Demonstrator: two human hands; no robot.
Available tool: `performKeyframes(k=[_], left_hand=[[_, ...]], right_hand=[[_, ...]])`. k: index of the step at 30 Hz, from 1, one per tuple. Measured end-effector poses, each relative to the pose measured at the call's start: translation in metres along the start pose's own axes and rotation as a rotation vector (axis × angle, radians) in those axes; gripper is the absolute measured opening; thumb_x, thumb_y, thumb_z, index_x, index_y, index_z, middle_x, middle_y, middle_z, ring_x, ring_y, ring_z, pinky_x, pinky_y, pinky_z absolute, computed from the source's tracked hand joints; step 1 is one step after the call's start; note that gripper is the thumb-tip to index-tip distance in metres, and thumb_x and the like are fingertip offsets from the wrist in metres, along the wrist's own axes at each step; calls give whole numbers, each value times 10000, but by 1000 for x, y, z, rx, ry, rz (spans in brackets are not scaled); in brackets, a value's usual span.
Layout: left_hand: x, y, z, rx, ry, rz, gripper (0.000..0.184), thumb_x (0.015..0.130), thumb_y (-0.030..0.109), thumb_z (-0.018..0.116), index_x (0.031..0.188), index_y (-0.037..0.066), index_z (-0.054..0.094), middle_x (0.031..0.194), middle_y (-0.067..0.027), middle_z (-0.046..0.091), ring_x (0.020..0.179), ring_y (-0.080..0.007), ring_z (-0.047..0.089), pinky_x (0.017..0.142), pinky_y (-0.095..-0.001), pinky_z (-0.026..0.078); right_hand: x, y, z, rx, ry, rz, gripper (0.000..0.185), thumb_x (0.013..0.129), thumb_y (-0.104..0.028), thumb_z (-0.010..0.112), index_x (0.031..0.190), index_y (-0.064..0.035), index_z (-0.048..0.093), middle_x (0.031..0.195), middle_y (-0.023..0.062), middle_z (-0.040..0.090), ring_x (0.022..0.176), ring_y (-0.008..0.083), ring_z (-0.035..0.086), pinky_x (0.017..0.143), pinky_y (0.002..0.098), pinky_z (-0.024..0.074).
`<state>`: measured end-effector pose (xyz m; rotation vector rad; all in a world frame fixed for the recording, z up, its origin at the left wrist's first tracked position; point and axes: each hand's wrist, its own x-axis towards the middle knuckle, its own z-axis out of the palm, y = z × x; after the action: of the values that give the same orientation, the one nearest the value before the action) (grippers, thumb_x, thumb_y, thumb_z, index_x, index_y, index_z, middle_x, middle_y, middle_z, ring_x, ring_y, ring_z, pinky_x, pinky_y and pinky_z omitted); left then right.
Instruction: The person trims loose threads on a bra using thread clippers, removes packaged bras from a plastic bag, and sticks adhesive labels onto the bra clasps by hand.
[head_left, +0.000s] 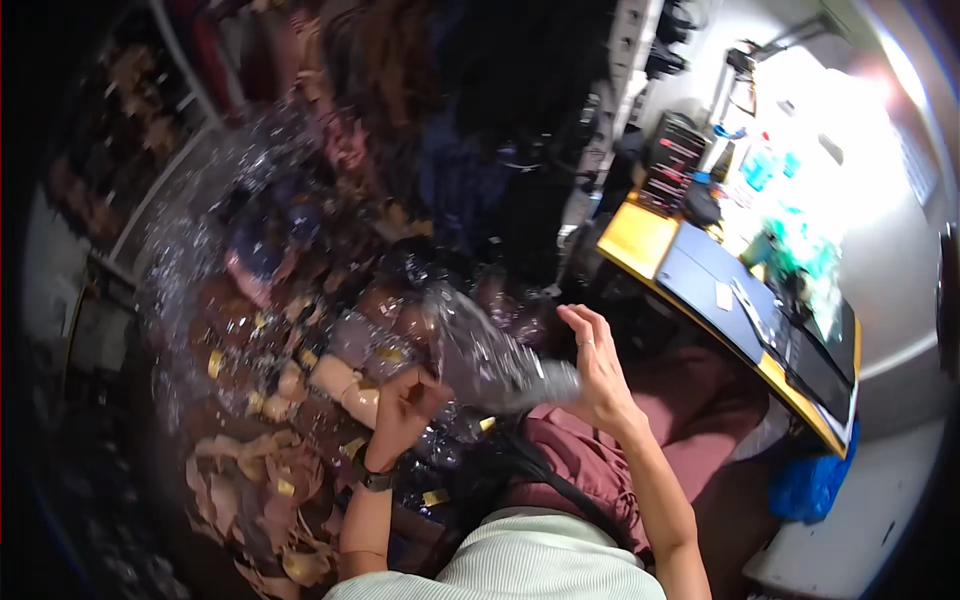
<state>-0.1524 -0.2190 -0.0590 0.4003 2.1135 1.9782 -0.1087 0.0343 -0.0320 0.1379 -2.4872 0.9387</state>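
A clear plastic bag stretches between my two hands, smeared by motion toward its right end. My left hand, with a black watch on its wrist, is closed in a pinch at the bag's left edge. My right hand has its fingers stretched out, a ring on one of them. The bag's right end meets this palm; the thumb is hidden. Below and left of my left hand lies a heap of clear-wrapped packets with small gold labels. A beige rolled item lies beside that hand.
Beige and brown pieces are piled at the lower left. To the right stands a yellow-edged desk with a dark laptop, a green plastic bag and a lamp. A blue bag is below it. Dark garments hang behind.
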Motion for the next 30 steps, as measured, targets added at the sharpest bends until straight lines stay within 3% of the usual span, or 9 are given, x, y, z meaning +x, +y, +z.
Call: performKeyframes(k=[5,8,10,12,14,15,17,20,30], left_hand=[[40,-31,47,8,-327,153,211,746,-134,598,910,-2,604,882,-30,621,830,-90,576,773,-246,470],[89,-11,75,38,-353,207,275,911,-17,489,1180,-22,543,1135,-68,602,1056,-140,543,949,-282,415],[100,18,109,174,-224,376,223,917,17,501,1127,-8,571,1113,-87,606,1035,-145,560,906,-265,434],[91,24,164,99,-689,405,218,916,35,521,1124,35,584,1128,-83,602,1075,-176,550,905,-297,448],[77,-13,216,78,-1263,250,259,979,140,432,1160,25,577,1251,-90,567,1287,-243,405,1109,-359,221],[77,-54,241,166,-1549,131,388,1007,271,353,1280,43,507,1432,-119,395,1401,-289,194,1140,-436,18],[67,-82,254,489,-1752,198,543,987,430,325,1393,74,383,1528,-113,185,1426,-299,0,1114,-522,-54],[58,-65,247,710,-1747,411,935,794,743,416,1464,117,233,1547,-110,83,1423,-302,-59,1092,-566,-84],[52,-63,237,912,-1676,691,1032,732,779,470,1483,146,155,1552,-105,31,1420,-320,-65,1081,-592,-75]], right_hand=[[-46,-6,-78,-181,-47,-55,345,554,-75,720,879,-55,604,868,82,577,806,291,553,709,364,444],[-86,-16,-87,-476,10,-80,409,591,-78,661,999,-81,638,886,61,581,813,267,554,701,385,450],[-116,-5,-70,-532,-53,30,397,649,-28,635,1046,-43,618,929,83,602,827,251,567,710,358,472],[-155,23,-40,-557,-109,158,404,700,-20,631,1098,5,567,985,116,618,866,263,584,737,378,487],[-178,28,-46,-452,-97,260,385,739,-56,628,1112,12,560,1010,132,608,887,267,581,763,379,480],[-189,28,-52,-331,-94,337,371,778,-93,625,1125,19,554,1034,147,598,907,271,577,789,380,472],[-209,22,-63,-218,-45,370,379,810,-142,650,1126,38,544,1067,186,596,966,329,573,841,415,469],[-234,19,-59,-23,55,507,265,844,-123,634,1053,32,581,1022,168,614,975,334,572,842,406,469],[-234,35,-38,-86,-20,560,152,751,-16,644,895,-2,595,871,155,538,853,340,502,769,405,443]])
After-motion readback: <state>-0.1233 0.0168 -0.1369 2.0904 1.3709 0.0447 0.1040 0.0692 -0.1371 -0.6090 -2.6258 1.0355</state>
